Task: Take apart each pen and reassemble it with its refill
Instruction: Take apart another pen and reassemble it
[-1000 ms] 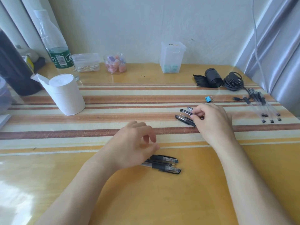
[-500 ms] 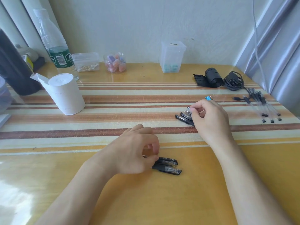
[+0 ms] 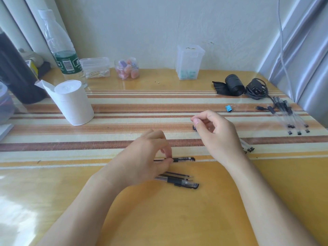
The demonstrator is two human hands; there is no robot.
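Left hand [image 3: 142, 163]: low over the desk [image 3: 177, 219], thumb and forefinger pinching a black pen [image 3: 184, 159] near its middle, the other fingers curled. The pen's capped end stuck out to the right (resting on the desk or just off it, I could not tell).
Right hand [image 3: 220, 137]: over the striped part of the desk, fingers curled, thumb tip pressed to forefinger tip. Whether anything sat between them I could not tell.
Under the right hand: a bunch of pens [image 3: 249, 149], dark ends showing on either side of the hand.
Nearer than the black pen: a capped pen [image 3: 184, 183] and two thin refills [image 3: 179, 174], side by side, partly under the left hand.
Far right: clear barrels [image 3: 291, 118] in a loose fan, a blue binder clip [image 3: 229, 108] lying well apart to their left.
Back of the desk: a tissue roll [image 3: 74, 102], a water bottle [image 3: 62, 50] and a clear box [image 3: 190, 62] — all well apart from both hands.
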